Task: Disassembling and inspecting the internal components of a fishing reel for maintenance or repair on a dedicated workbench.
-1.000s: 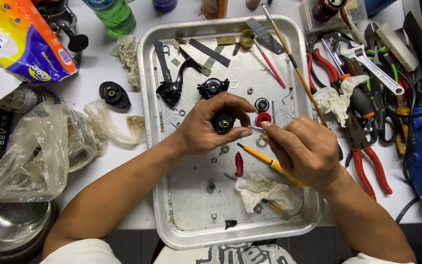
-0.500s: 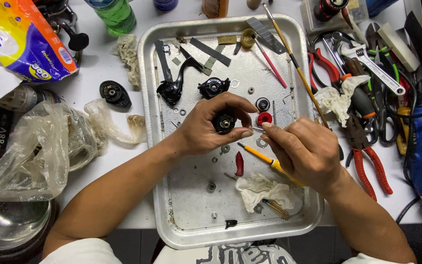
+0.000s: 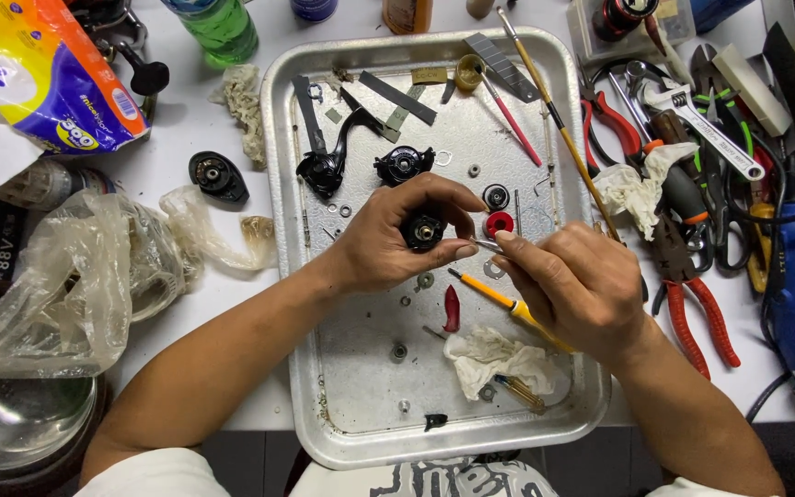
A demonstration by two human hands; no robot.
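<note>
Two hands meet over the tray (image 3: 558, 419): the left hand (image 3: 388, 244) closes its grip around a small black part (image 3: 423, 230), and the right hand (image 3: 581, 285) pinches a thin metal tool (image 3: 487, 246) at it. A slip could flick washers (image 3: 425, 280) off among the clutter. Open room lies only at the tray's bare near-left; pliers (image 3: 683, 276) crowd the right edge, and the bench is full.

A small round black part (image 3: 422, 230) with a pale metal centre is held above the middle of a metal tray (image 3: 545, 433), its open face turned upward. A thin silvery tool (image 3: 487, 245) is laid nearly level, its tip touching the part's right edge.
</note>
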